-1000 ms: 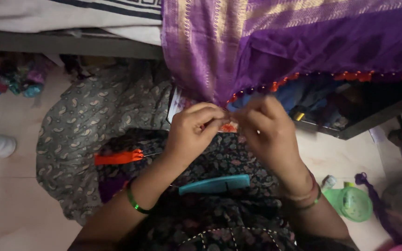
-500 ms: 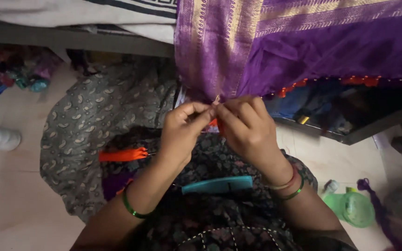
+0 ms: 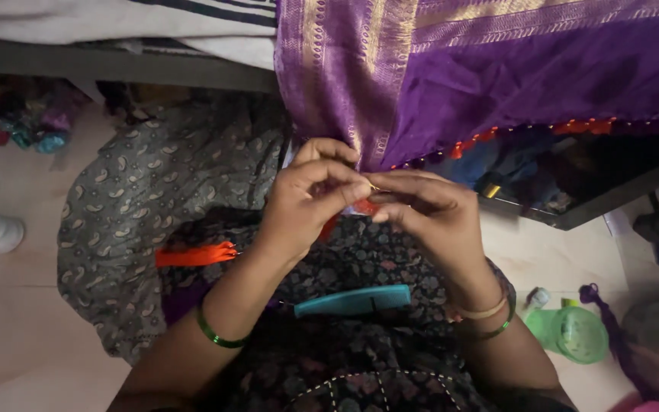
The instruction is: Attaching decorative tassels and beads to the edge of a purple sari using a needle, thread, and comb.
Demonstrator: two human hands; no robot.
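Presently, the left hand (image 3: 306, 202) and the right hand (image 3: 429, 217) meet fingertip to fingertip just below the hem of the purple cloth (image 3: 512, 84). Both are closed in a fine pinch: thumb and forefinger of each pressed together on a small piece of orange thread (image 3: 365, 206) at the cloth's lower edge. A thin bright line shows between the two pinches, possibly a needle; too small to confirm. The cloth hangs directly above and beyond the grip, draped over a ledge, its hem running left to right and rising toward the right, trimmed with a row of orange tassels (image 3: 573, 126). The worked point lies at the hem's left lower corner, equally near both hands. On the lap rest a teal comb (image 3: 354, 300) and, to the left, an orange thread bundle (image 3: 194, 254). A green lidded cup (image 3: 570, 334) stands on the floor to the right.
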